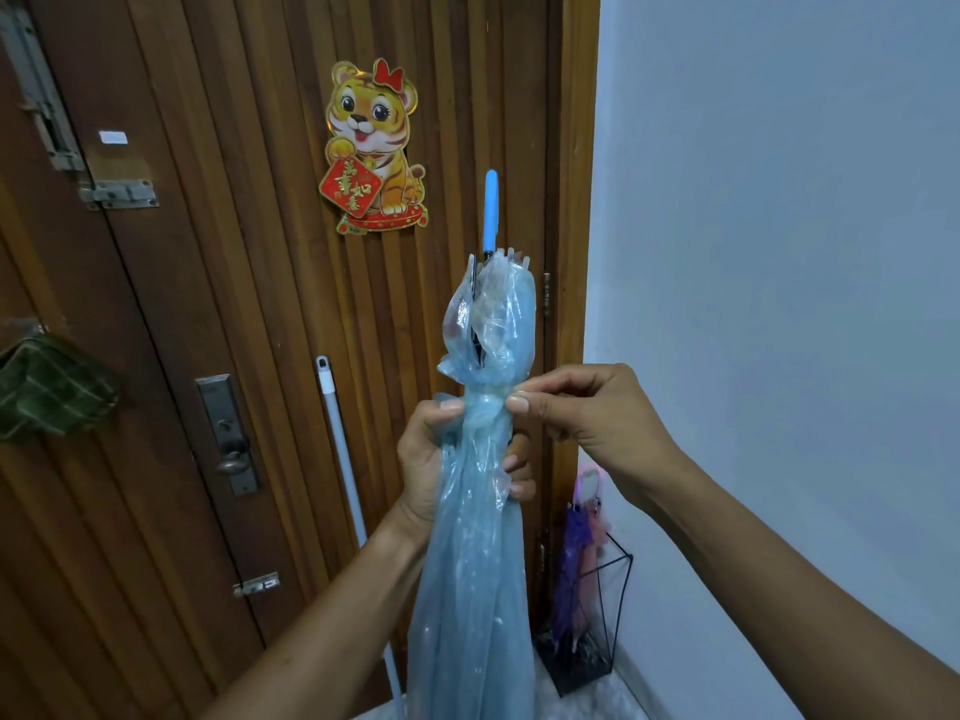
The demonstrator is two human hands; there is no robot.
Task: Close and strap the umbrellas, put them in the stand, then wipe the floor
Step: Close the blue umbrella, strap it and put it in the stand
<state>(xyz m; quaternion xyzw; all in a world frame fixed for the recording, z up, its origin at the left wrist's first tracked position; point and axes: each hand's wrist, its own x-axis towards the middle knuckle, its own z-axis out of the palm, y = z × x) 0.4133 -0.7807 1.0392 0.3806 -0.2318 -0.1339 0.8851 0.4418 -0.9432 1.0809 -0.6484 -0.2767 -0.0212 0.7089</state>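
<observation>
A closed, translucent light-blue umbrella [475, 563] stands upright in front of me, its blue tip [490, 210] pointing up. My left hand [441, 459] grips the bunched canopy around its middle. My right hand [587, 413] pinches the strap [498, 400] that runs round the gathered canopy, just above the left hand. A black wire umbrella stand [608, 615] sits in the corner at lower right. It holds a purple umbrella [569, 569] and a pink one [592, 517].
A brown slatted wooden door [208, 304] with a tiger decoration [374, 148] fills the view ahead. A white mop handle [343, 459] leans against it. A green cloth [47, 392] hangs at left. The white wall [779, 252] is at right.
</observation>
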